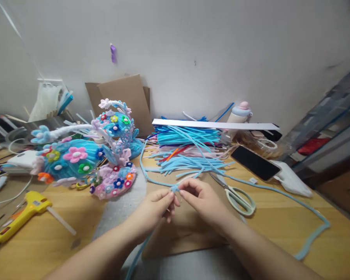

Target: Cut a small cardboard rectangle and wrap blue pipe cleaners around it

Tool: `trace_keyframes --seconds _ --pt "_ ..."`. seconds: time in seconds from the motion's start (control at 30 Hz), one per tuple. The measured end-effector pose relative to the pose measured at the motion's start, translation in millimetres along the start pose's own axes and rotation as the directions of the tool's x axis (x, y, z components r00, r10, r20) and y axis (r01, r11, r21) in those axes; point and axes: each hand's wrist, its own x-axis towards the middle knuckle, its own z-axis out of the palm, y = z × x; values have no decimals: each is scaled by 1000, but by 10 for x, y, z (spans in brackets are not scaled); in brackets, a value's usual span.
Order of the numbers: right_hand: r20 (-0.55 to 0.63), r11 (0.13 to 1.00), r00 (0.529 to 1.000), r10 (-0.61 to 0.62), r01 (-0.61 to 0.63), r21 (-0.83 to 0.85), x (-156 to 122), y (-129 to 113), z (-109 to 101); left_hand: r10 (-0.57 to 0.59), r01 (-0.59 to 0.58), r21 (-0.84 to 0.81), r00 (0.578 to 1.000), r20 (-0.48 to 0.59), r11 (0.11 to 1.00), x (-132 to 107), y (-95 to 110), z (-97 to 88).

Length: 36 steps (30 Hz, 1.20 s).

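My left hand (164, 202) and my right hand (198, 196) meet in the middle, above a brown cardboard sheet (189, 233). Between their fingertips they pinch a light blue pipe cleaner (174, 188), bunched into a small shape. Long light blue strands run out from it: one trails down below my left hand, another loops up behind the hands. A further strand (280, 189) curves over the table to the right. Just right of my right hand lies a pair of scissors (240, 200) with pale green handles.
Bundles of blue pipe cleaners (189, 138) lie behind my hands under a white strip (216, 124). Flowered pipe-cleaner baskets (72, 159) stand left. A yellow glue gun (23, 216) rests at front left. A phone (255, 162) and a bottle (239, 112) are at right.
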Motion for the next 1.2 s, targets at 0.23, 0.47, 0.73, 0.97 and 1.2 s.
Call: trace_keyframes --seconds 0.23,0.47,0.73,0.97,1.2 --pt "-18 978 992 126 -121 171 58 141 -38 -47 30 -213 996 -76 977 163 -155 94" --pt "40 983 993 107 -112 148 44 244 56 28 -85 -257 976 -217 963 224 -353 29" --pt "8 993 994 112 -112 -29 28 292 81 -10 -68 -264 959 -285 962 259 -418 -26" --pt "-48 957 998 -36 21 -291 27 228 -22 43 -129 -248 946 -322 960 246 -392 -57" --pt "-46 955 998 -53 37 -293 4 244 37 -3 -101 -329 954 -300 939 239 -410 -30"
